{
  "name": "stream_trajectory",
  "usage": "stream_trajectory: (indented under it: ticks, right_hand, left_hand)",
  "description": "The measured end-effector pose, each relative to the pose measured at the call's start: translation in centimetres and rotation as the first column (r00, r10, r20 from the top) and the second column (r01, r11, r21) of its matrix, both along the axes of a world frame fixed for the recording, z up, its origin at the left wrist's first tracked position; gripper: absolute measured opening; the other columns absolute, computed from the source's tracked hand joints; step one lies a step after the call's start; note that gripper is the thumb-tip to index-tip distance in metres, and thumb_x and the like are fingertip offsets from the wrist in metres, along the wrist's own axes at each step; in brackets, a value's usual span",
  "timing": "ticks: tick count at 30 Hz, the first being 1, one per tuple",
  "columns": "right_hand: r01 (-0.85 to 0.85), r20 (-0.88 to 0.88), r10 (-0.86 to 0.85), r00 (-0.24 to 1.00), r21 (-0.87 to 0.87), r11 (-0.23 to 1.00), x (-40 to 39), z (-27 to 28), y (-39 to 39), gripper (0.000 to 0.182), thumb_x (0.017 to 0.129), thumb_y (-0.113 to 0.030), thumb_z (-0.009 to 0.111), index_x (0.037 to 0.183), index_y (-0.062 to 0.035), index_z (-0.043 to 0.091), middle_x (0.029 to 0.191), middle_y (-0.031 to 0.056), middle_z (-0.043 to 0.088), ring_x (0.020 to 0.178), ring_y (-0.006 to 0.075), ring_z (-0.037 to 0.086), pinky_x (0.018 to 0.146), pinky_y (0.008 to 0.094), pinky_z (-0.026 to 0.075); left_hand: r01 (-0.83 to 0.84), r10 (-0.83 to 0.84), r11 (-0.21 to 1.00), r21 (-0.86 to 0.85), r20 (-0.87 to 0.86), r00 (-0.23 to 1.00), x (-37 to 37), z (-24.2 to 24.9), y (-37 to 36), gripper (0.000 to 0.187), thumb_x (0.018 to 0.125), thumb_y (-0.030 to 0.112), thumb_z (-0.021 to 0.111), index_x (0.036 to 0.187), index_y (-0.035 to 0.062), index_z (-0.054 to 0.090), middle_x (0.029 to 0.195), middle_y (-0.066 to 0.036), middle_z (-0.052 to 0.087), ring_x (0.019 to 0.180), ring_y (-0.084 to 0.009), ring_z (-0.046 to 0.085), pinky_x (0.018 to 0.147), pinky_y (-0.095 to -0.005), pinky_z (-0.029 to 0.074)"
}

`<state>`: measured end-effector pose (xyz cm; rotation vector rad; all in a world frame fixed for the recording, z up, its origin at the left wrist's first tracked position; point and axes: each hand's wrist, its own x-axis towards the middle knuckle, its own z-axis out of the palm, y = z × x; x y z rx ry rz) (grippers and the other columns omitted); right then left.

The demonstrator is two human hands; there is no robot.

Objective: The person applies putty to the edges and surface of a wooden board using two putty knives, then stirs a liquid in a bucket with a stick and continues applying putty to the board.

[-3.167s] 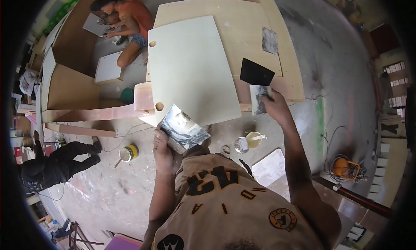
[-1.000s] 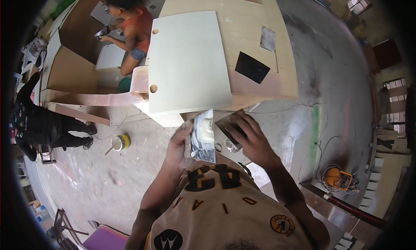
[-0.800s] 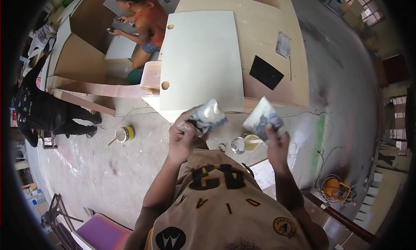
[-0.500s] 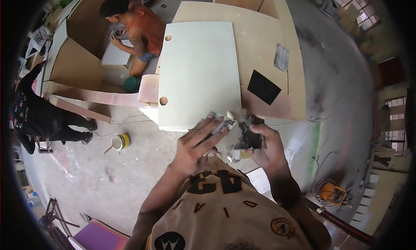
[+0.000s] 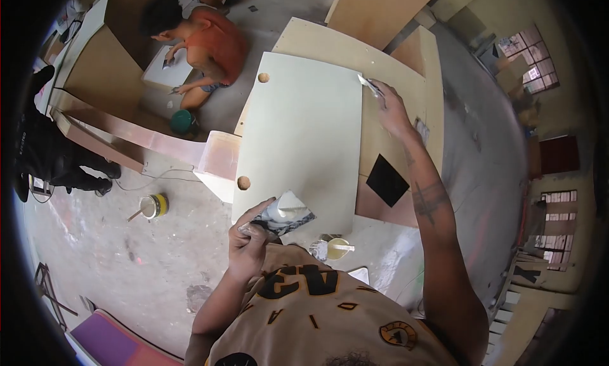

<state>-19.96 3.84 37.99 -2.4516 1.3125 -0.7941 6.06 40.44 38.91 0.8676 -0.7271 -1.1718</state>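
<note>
Nearest, the left hand (image 5: 248, 244) is closed on 1 flat plate (image 5: 281, 215) smeared with pale filler, held just over the near edge of the cream panel (image 5: 303, 137). Below it on the floor stands 1 small open can (image 5: 336, 248) with a stick in it. The panel has 2 round holes (image 5: 243, 183) along its left edge and lies on a plywood bench (image 5: 393, 68). On the bench to the right lie 1 black square sheet (image 5: 386, 179). At the panel's far right corner, the right hand (image 5: 388, 106) pinches 1 thin scraper (image 5: 369, 85) against the edge. On the floor at left sits 1 yellow tin (image 5: 153, 205). Farther off, 2 other people are seen: 1 person in orange (image 5: 209, 45) seated, 1 in black (image 5: 44, 156) at the left edge.
</note>
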Motion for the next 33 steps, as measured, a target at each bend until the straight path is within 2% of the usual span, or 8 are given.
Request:
stream_trajectory:
  ticks: [2,6,9,12,15,18,27,33]
  right_hand:
    - [-0.025,-0.052,0.024,0.998,-0.023,0.999,1.2,-0.6,-2.4,0.043,0.092,0.004,0.051,0.133,-0.0044,0.057,0.124,0.0204,0.061,0.116,0.0394,0.056,0.102,0.0436,0.045]
    - [-0.077,-0.243,0.051,0.969,-0.097,0.992,1.3,-3.6,-6.2,0.053,0.082,0.008,0.055,0.133,-0.0074,0.058,0.129,0.0154,0.060,0.122,0.0356,0.053,0.102,0.0453,0.044]
    - [-0.062,-0.390,0.010,0.921,-0.122,0.991,0.7,-3.8,-5.2,0.059,0.077,0.009,0.057,0.132,-0.0103,0.058,0.132,0.0115,0.059,0.124,0.0328,0.051,0.101,0.0463,0.042]
    - [-0.105,-0.499,0.055,0.865,-0.074,0.992,-0.6,-1.9,-3.1,0.057,0.078,0.009,0.057,0.132,-0.0093,0.059,0.129,0.0123,0.060,0.122,0.0329,0.052,0.101,0.0448,0.042]
    - [-0.077,-0.463,0.077,0.883,0.019,0.997,-0.8,0.8,-3.5,0.055,0.078,0.008,0.056,0.131,-0.0082,0.059,0.128,0.0126,0.062,0.122,0.0320,0.053,0.101,0.0435,0.042]
    - [-0.106,-0.372,0.085,0.924,-0.036,0.994,0.4,0.8,-5.5,0.054,0.078,0.009,0.055,0.129,-0.0070,0.060,0.128,0.0126,0.062,0.122,0.0316,0.054,0.100,0.0427,0.042]
    - [-0.005,-0.506,-0.041,0.861,-0.088,0.996,2.5,-2.0,-6.0,0.056,0.073,0.006,0.063,0.127,-0.0082,0.059,0.128,0.0116,0.063,0.122,0.0303,0.053,0.099,0.0460,0.043]
    - [0.055,-0.436,-0.038,0.899,0.026,0.998,3.5,1.5,-4.8,0.053,0.072,0.011,0.055,0.122,-0.0056,0.063,0.117,0.0177,0.066,0.109,0.0381,0.059,0.096,0.0462,0.046]
  left_hand:
    - [-0.016,0.017,1.000,0.018,-0.026,1.000,0.7,0.3,-0.4,0.054,0.106,0.032,0.050,0.138,-0.0110,0.049,0.124,-0.017,0.065,0.114,-0.0197,0.062,0.101,-0.0347,0.048]
    - [-0.042,0.042,0.999,0.014,-0.002,0.999,2.4,-0.2,-1.2,0.055,0.106,0.035,0.051,0.136,-0.0111,0.051,0.126,-0.018,0.064,0.115,-0.0216,0.062,0.102,-0.0364,0.047]
    - [-0.098,0.098,0.995,0.000,0.002,0.995,3.6,-0.8,-1.9,0.056,0.105,0.037,0.051,0.135,-0.0107,0.052,0.127,-0.017,0.063,0.116,-0.0218,0.061,0.103,-0.0367,0.047]
    - [-0.119,0.119,0.993,0.013,-0.043,0.992,4.6,-2.2,-2.2,0.063,0.102,0.041,0.055,0.139,-0.0089,0.046,0.134,-0.019,0.059,0.124,-0.0270,0.058,0.107,-0.0437,0.045]
    - [-0.161,0.163,0.986,0.035,-0.061,0.985,5.2,-2.1,-2.9,0.059,0.104,0.040,0.052,0.135,-0.0102,0.052,0.128,-0.016,0.063,0.119,-0.0215,0.059,0.104,-0.0376,0.045]
    - [-0.127,0.135,0.990,0.062,-0.134,0.982,5.6,-1.6,-4.0,0.060,0.103,0.040,0.053,0.135,-0.0102,0.052,0.128,-0.016,0.063,0.118,-0.0214,0.060,0.104,-0.0375,0.045]
    - [-0.109,0.110,0.994,0.013,-0.123,0.986,6.6,-1.0,-5.5,0.060,0.103,0.040,0.055,0.135,-0.0106,0.051,0.126,-0.016,0.064,0.116,-0.0204,0.060,0.103,-0.0365,0.045]
    - [-0.098,0.102,0.995,0.036,-0.144,0.984,6.6,-1.2,-5.6,0.060,0.102,0.040,0.056,0.134,-0.0108,0.052,0.124,-0.015,0.065,0.114,-0.0198,0.060,0.102,-0.0363,0.045]
